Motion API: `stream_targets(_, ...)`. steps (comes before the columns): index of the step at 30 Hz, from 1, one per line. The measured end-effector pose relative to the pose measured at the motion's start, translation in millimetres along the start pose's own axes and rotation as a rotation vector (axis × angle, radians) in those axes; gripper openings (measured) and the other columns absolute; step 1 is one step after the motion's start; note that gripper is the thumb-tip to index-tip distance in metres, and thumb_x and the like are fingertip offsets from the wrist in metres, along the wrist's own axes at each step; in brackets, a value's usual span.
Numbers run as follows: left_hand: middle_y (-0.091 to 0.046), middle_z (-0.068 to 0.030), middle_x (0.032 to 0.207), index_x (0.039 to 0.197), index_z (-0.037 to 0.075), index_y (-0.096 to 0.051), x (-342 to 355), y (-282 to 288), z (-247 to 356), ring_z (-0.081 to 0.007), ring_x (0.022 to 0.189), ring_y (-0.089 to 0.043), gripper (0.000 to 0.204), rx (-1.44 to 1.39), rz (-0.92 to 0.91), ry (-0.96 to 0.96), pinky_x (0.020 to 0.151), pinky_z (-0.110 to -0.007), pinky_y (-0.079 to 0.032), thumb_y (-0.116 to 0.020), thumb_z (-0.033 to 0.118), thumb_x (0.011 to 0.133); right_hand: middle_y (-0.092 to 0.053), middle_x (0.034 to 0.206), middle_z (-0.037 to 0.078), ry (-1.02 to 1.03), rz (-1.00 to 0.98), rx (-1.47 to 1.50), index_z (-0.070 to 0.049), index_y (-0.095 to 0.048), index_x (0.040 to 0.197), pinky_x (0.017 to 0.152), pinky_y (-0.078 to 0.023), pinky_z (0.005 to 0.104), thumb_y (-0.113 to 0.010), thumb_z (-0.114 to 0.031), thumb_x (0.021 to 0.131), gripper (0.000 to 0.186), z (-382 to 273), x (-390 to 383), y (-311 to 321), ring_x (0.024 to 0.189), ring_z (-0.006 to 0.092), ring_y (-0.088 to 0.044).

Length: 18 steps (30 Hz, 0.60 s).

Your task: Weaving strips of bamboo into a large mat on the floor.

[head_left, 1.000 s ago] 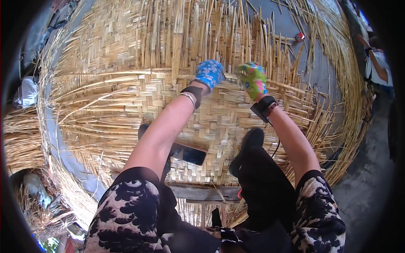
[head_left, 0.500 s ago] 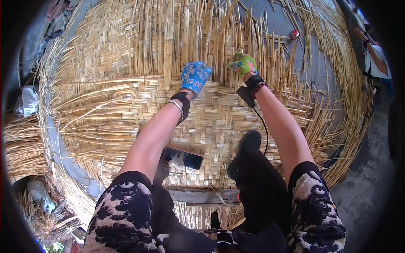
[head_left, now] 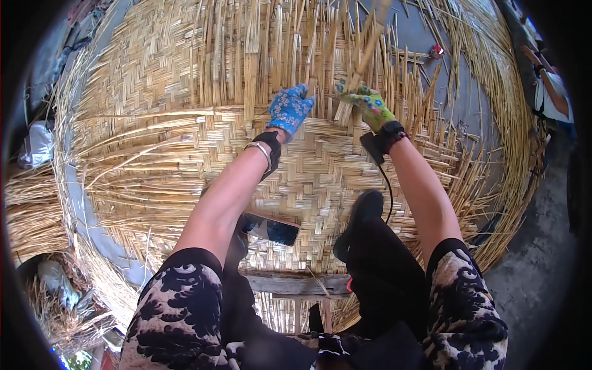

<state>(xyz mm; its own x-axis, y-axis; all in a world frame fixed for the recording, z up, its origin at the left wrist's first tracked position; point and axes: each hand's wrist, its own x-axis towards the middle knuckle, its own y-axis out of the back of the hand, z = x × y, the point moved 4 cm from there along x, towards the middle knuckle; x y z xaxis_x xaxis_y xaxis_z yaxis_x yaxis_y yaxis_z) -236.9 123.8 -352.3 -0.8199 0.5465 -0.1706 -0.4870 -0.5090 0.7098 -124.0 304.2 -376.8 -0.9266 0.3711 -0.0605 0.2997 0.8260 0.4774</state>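
Note:
Under both hands spreads a woven reed mat (head_left: 308,166), its weave a zigzag of flat pale strips. My left hand (head_left: 290,111), in a blue flowered glove, is closed around a reed strip (head_left: 312,86) whose end pokes up past the fingers. My right hand (head_left: 371,108), in a green flowered glove, pinches a longer reed strip (head_left: 370,52) that rises away from the mat and tilts to the right. Its lower end shows just below the fingers. Upright loose strips fan out beyond both hands.
A phone (head_left: 271,229) lies on the mat between my legs, beside my black shoe (head_left: 366,213). A wooden bar (head_left: 296,285) crosses in front of me. Loose reeds (head_left: 487,74) pile at the right. A small red object (head_left: 436,50) lies far right. Another person's arm (head_left: 552,86) shows at the right edge.
My right hand has shifted slightly right and down, and the strip at it now stands out raised and tilted. My left hand has moved only a little; the view has shifted slightly.

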Motion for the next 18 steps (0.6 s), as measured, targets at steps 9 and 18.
stream_targets(9, -0.056, -0.0135, 0.096, 0.102, 0.006, -0.056, 1.1, -28.6, 2.0, -0.0305, 0.089, -0.053, 0.031, 0.162, -0.417, -0.336, 0.078, -0.037, -0.042, -0.056, 0.022, 0.076, -0.058, 0.096, 0.011, -0.677, 0.244, 0.729, -0.002, -0.056, 0.102, 0.069, -0.046, 0.0214, -0.056, -0.005, 0.078, 0.025, -16.7, -66.1, 10.3, 0.089, 0.0146, -0.055)
stream_targets(18, -0.039, -0.0068, 0.12, 0.118, 0.013, -0.045, -28.2, -34.3, 2.7, -0.027, 0.113, -0.034, 0.054, 0.258, -0.317, -0.426, 0.096, -0.039, -0.026, -0.063, 0.025, 0.069, -0.061, 0.076, 0.011, -0.037, -0.2, -0.892, -0.01, -0.062, 0.08, 0.059, -0.045, 0.0378, -0.059, -0.022, 0.07, 0.016, -19.2, -16.5, 33.1, 0.067, 0.0296, -0.058)
